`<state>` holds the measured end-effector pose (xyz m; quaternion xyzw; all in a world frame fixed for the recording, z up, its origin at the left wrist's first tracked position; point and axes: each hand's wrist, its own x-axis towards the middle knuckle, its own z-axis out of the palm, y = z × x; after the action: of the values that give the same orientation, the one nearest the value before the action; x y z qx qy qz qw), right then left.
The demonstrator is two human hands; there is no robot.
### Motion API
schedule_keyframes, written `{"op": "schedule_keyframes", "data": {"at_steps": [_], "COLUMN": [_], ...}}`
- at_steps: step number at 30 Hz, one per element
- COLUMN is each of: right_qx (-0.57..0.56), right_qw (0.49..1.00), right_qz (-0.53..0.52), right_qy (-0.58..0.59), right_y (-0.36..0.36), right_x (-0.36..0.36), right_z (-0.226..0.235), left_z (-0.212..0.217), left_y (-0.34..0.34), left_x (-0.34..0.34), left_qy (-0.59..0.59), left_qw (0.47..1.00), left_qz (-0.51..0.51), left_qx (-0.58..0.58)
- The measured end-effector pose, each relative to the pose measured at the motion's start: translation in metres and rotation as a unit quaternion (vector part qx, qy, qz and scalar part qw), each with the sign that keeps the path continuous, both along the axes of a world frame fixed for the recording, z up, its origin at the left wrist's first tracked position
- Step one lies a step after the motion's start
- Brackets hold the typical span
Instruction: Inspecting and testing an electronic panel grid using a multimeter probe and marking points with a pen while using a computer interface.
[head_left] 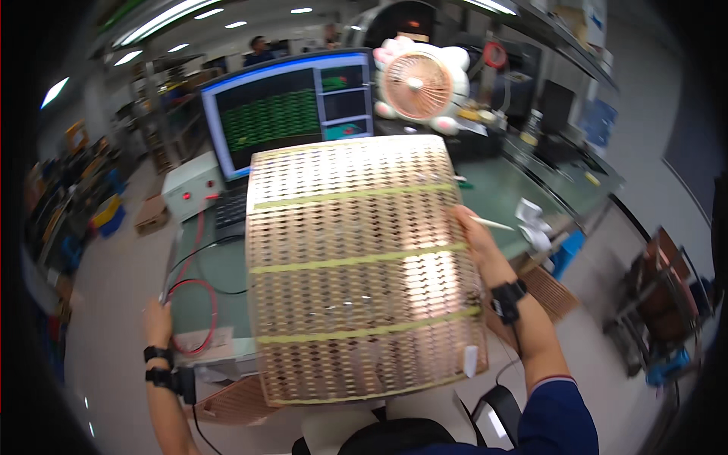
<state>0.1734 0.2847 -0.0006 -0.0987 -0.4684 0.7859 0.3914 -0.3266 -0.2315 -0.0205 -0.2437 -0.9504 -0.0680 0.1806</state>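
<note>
A large copper-coloured circuit panel [364,288] with rows of small slots and yellow-green strips stands tilted in front of me, bowed slightly. My right hand [474,235] is closed on its right edge, and a thin white stick [491,224] juts out from between the fingers. A small white tag [470,361] sits at the panel's lower right corner. Away to the left, my left hand [158,322] is at the table's left edge, fingers curled and blurred. A red cable [214,303] and a black cable [189,259] run up to it; what it grips is too small to make out.
Behind the panel stand a monitor [265,114] and a white animal-shaped fan [417,80]. A white box [192,186] with red sockets and a keyboard [230,212] are on the green table [493,186]. Crumpled white paper [533,224] lies right; more copper panels [550,294] sit lower.
</note>
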Motion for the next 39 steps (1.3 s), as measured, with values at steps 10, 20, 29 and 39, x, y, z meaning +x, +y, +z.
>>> {"op": "schedule_keyframes", "data": {"at_steps": [10, 20, 29, 39], "right_qx": [-0.04, -0.021, -0.042, 0.007], "right_qw": [0.999, 0.999, 0.998, 0.994], "right_qz": [-0.016, 0.012, 0.006, 0.038], "right_qy": [-0.008, -0.026, -0.041, -0.105], "right_y": [-0.011, -0.01, 0.001, -0.022], "right_x": [-0.017, -0.011, -0.024, -0.08], "right_z": [0.005, 0.001, -0.008, -0.008], "left_z": [0.022, 0.02, 0.088, 0.112], "left_y": [-0.008, -0.051, -0.075, -0.076], "left_x": [0.012, 0.013, 0.046, 0.049], "left_qy": [-0.039, 0.071, -0.451, -0.349], "left_qw": [0.995, 0.994, 0.49, 0.467], "left_qz": [0.028, -0.006, -0.132, -0.117], "left_qx": [-0.085, 0.081, 0.734, 0.804]}}
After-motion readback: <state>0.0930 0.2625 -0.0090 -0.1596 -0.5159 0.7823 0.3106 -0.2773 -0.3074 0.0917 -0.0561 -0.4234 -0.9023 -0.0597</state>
